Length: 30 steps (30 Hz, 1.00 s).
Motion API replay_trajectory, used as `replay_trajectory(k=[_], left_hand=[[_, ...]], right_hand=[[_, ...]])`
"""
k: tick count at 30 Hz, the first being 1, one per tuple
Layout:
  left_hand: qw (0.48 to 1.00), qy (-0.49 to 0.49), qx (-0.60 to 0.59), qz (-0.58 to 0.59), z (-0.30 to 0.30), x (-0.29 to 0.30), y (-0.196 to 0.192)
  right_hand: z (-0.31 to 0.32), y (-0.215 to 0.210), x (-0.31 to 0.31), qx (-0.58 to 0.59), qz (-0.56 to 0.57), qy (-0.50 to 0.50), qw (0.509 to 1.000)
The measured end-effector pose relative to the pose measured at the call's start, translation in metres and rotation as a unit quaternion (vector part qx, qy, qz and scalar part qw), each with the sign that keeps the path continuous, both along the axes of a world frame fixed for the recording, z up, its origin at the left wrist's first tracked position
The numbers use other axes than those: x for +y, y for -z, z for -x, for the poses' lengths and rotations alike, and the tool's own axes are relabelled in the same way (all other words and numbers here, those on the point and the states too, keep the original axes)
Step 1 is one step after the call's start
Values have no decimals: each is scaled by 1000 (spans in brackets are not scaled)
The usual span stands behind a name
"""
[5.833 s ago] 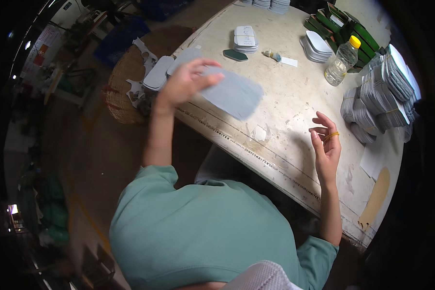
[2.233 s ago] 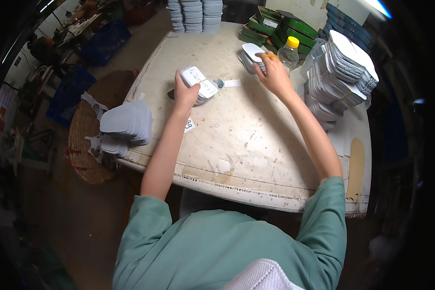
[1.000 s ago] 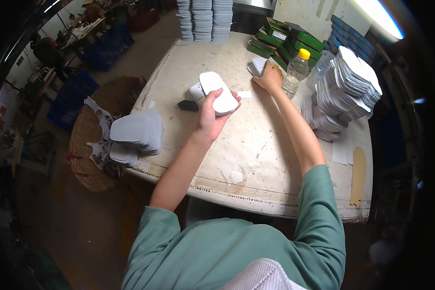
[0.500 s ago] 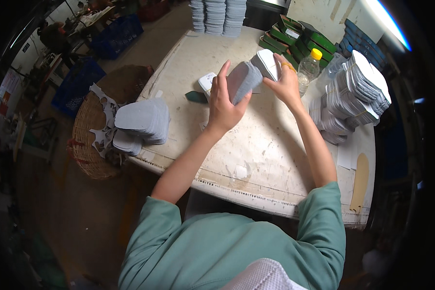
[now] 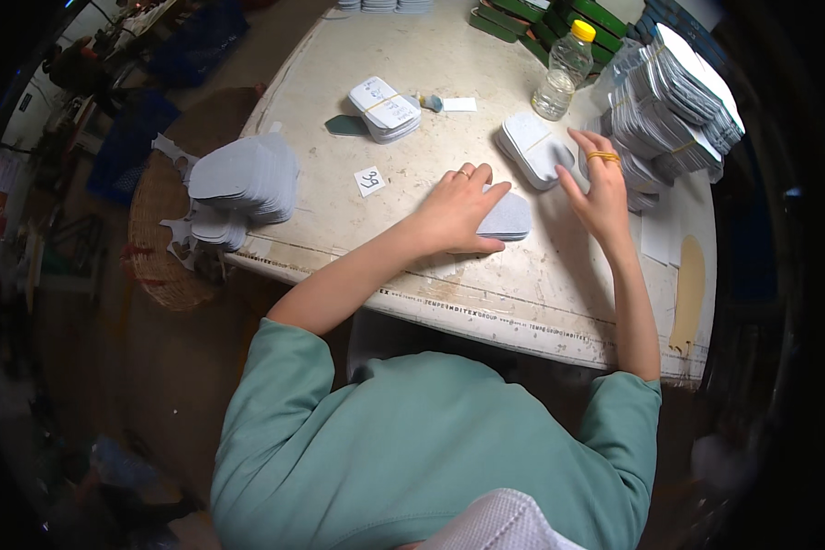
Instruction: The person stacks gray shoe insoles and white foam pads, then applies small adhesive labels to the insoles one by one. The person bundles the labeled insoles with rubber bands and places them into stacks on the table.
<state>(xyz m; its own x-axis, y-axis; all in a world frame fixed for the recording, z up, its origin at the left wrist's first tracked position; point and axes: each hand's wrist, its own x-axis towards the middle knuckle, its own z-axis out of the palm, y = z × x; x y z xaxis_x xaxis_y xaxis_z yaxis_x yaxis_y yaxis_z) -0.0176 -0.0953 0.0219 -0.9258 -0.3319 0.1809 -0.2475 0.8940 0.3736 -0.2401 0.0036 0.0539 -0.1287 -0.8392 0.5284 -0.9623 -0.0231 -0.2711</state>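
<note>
On the table, my left hand [image 5: 458, 211] lies across a small stack of grey insole-shaped pieces [image 5: 509, 218], its thumb at the near side and its fingers over the far side. The hand covers the stack's left part. My right hand [image 5: 600, 183] is open, thumb and fingers apart, with yellow elastic bands around its fingers. Just left of it lies a stack of white-topped pieces [image 5: 529, 147], apart from the grey stack. Farther back, another white-topped stack [image 5: 385, 105] is tied with a thin yellow band and rests by a dark green flat piece [image 5: 346, 126].
A tall grey stack [image 5: 243, 179] stands at the table's left edge, beside a wicker basket [image 5: 156, 247]. Piled bundles [image 5: 669, 110] fill the right side. A yellow-capped bottle [image 5: 564, 73], green trays [image 5: 591, 27], a small marked card [image 5: 369, 181] and a tan strip [image 5: 687, 293] are also there.
Both stacks, raised in my hands before, are now down on the table. My left hand has come nearer and lower with the grey stack; my right hand has let go of the white-topped one.
</note>
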Motion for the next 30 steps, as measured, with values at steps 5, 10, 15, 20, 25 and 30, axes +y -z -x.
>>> replay_trajectory(k=[5,10,15,20,25,30], left_hand=[[999,21,14,-36,-2,-10,2],[997,6,45,-59,-2,-16,-9],[994,8,60,-91,-5,-17,-18],[986,27,141,-79,-2,-11,-29],[970,17,229,-82,-17,8,-61],[948,69,257,-176,-40,54,-74]], right_hand=[[28,-14,47,-25,106,60,992],[91,-9,110,-88,121,280,948],[151,19,150,-62,-42,398,914],[159,51,142,-153,-93,391,903],[111,7,140,-92,52,430,897],[6,-32,162,-14,-47,434,900]])
